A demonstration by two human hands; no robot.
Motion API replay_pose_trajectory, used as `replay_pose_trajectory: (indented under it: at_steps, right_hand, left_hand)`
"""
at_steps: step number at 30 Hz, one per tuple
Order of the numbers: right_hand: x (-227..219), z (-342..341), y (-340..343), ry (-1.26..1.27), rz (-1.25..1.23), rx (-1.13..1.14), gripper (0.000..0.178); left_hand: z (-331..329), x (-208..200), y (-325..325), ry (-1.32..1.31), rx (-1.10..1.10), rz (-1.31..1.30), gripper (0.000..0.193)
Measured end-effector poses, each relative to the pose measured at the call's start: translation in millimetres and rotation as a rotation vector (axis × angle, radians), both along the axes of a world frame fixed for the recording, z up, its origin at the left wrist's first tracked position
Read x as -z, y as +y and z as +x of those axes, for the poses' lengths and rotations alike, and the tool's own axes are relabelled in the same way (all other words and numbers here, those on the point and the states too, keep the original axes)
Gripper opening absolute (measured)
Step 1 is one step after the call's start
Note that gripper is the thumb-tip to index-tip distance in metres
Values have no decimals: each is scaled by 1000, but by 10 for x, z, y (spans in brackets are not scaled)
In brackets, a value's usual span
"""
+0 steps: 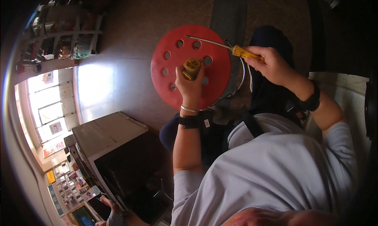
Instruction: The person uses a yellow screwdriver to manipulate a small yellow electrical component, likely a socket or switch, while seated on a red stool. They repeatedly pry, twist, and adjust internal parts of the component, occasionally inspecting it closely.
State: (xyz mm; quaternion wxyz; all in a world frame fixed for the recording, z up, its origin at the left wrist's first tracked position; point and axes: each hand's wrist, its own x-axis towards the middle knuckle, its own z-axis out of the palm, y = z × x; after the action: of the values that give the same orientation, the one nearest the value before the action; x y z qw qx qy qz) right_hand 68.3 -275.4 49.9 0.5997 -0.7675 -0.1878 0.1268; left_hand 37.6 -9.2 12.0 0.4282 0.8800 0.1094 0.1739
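fingers of your left hand (189,84) wrapped round a chunky yellow part (192,65) above the holey red stool (179,60), your right hand (271,64) gripping a yellow-handled screwdriver (238,51), blade pointing left

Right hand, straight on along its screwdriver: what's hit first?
Probably the red stool seat: the screwdriver in the right hand overlaps it in view. Depth is unclear; it may pass above.
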Motion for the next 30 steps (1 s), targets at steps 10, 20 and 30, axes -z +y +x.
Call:
replay_pose_trajectory:
  at_steps: [10, 20, 30]
  right_hand:
    - [463, 201, -455, -447, -287, 136, 30]
    - [573, 234, -427, -476, -292, 111, 32]
    - [576, 233, -388, -526, -369, 154, 32]
  left_hand:
    - [-87, 10, 116, -27, 226, -297, 51]
    - [-230, 71, 70, -81, 238, -586, 52]
    - [-244, 103, 39, -206, 303, -727, 54]
